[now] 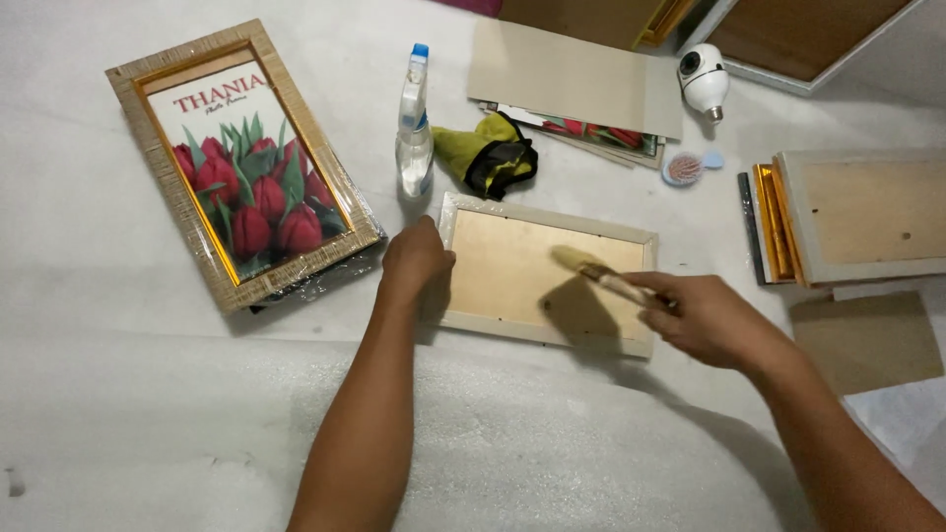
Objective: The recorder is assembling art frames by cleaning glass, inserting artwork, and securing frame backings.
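White padded sheet (148, 414) covers the whole work surface, faintly textured.

Landmark: face-down frame (512, 271), lying flat at centre. Pale off-white border, a tan backing board filling the inside, small clips along the lower inner edge. Clear film shows at its upper left corner. It sits slightly askew, the right end lower than the left.

Left of the face-down frame, well apart: wrapped frame (241, 163), woven beige border with a gold inner edge, red tulip print, shiny plastic film over it, tilted.

Right of it, near: stack of frames (867, 217), backs up, gold and dark edges showing on the stack's left side. A brown card (867, 340) lies below that stack.

Above it: grey board (572, 79) resting on a tulip print. Yellow and black cloth (488, 153) just above the top edge. Spray bottle (415, 128), clear with a blue tip, lies just above the upper left corner. White round camera (704, 79) and a small pink and blue brush (685, 167) lie up to the right.

Left hand (414, 258): curled, pressing on the frame's left edge, gripping nothing else.

Right hand (705, 315): closed around a paintbrush (596, 271); the pale bristles sit over the backing board, blurred.
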